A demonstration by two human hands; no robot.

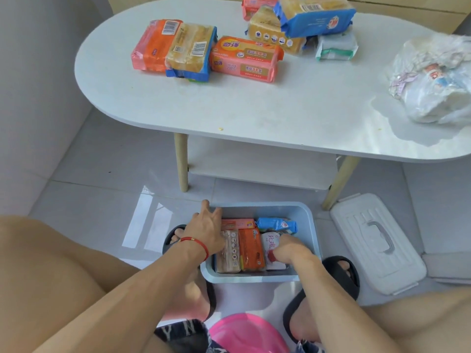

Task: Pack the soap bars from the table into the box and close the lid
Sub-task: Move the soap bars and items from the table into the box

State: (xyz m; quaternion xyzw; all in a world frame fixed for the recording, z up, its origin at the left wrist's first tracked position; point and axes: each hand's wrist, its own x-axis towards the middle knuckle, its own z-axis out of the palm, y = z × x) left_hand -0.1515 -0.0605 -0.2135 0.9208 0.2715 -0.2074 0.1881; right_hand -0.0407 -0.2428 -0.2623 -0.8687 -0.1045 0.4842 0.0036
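A light blue box [309, 220] stands open on the floor between my feet, holding several wrapped soap packs. My left hand [205, 229] rests over the box's left rim, fingers spread, thumb against a yellowish soap pack [229, 253]. Beside it lies an orange pack [251, 249]. My right hand [286, 247] is inside the box, fingers closed on a white soap pack [269, 242]. A blue pack [276, 224] lies at the back of the box. On the white table [254, 110] remain several soap packs: an orange-and-yellow group [175, 49], a pink-orange pack [246, 58] and a stacked pile [303, 24]. The white lid [374, 240] lies on the floor to the right.
A crumpled white plastic bag [433, 80] sits on the table's right end. The table has a lower shelf [260, 164] and wooden legs just behind the box. A pink stool [247, 332] is under me. A wall runs along the left.
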